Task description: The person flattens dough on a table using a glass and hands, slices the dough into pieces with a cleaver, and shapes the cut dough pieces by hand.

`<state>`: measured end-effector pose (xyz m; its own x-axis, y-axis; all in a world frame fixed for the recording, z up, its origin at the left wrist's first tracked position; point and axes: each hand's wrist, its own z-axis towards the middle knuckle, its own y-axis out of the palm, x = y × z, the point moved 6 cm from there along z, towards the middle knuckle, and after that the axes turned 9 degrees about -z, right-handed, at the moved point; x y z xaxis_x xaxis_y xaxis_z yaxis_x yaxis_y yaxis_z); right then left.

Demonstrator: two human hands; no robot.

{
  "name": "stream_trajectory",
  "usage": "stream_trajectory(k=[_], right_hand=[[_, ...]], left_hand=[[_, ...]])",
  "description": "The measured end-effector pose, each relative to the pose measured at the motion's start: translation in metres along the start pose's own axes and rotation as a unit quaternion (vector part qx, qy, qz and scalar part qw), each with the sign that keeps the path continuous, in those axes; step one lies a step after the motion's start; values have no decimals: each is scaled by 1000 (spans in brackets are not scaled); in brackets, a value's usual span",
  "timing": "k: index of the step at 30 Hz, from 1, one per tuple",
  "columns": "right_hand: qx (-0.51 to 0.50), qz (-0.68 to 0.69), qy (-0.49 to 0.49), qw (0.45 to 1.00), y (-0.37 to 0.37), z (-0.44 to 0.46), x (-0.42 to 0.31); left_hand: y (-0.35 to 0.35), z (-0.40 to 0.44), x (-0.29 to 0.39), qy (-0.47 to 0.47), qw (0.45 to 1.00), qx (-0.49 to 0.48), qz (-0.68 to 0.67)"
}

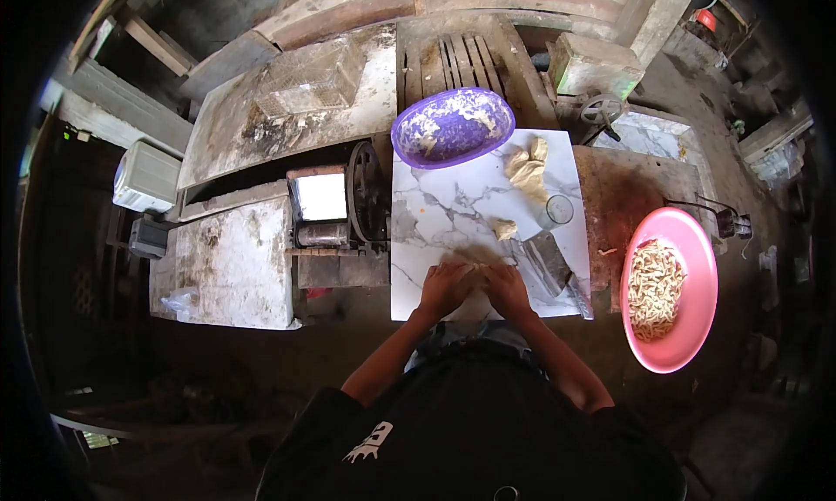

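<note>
Side by side at the near edge of the marble-patterned board, my left hand (445, 289) and my right hand (507, 291) press down with curled fingers on a piece of dough (473, 255), mostly hidden beneath them. A small dough lump (504, 229) lies just beyond my right hand. Right of that hand rests a broad-bladed cleaver (547, 262), its handle toward the near right corner. Farther up are a clear drinking glass (558, 210) and a larger, irregular dough piece (528, 168). A purple basin (404, 155) smeared with dough stands across the board's far edge.
At the right, a pink basin (697, 283) holds many short dough strips (656, 290). A roller machine with a flywheel (364, 192) stands left of the board. Beyond it, a wire-mesh basket (315, 81) sits on a stained tabletop (213, 140). A handwheel (601, 109) is at the back right.
</note>
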<state>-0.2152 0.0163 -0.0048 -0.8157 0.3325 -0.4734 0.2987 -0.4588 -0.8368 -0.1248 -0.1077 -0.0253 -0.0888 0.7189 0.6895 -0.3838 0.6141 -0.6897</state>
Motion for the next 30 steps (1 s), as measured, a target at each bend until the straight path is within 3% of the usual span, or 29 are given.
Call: stream_trajectory(k=[7, 10, 12, 13, 15, 19, 23, 26, 28, 30], right_hand=[[-43, -56, 60, 996, 18, -4, 21], [-4, -4, 52, 999, 15, -2, 30], [49, -22, 86, 995, -15, -3, 28], [23, -12, 122, 992, -25, -5, 29], [18, -59, 98, 993, -28, -21, 36], [56, -124, 26, 990, -26, -40, 40], [65, -126, 38, 989, -24, -36, 39], [16, -158, 55, 986, -6, -22, 61], [-122, -86, 206, 967, 4, -4, 83], [-184, -77, 249, 948, -4, 21, 83]], left_hand=[[15, 8, -11, 6, 1000, 20, -1], [3, 19, 11, 12, 998, 29, -49], [-5, 25, 29, 6, 997, 29, -74], [2, 25, 31, -20, 997, -10, -76], [16, 23, 30, -45, 995, -49, -79], [32, 11, 32, 21, 999, -23, -27], [23, 14, 40, 70, 997, -7, 17], [31, 21, 25, 50, 999, -14, 15], [32, 28, 26, 40, 997, -19, 71], [33, 33, 30, 26, 992, -22, 125]])
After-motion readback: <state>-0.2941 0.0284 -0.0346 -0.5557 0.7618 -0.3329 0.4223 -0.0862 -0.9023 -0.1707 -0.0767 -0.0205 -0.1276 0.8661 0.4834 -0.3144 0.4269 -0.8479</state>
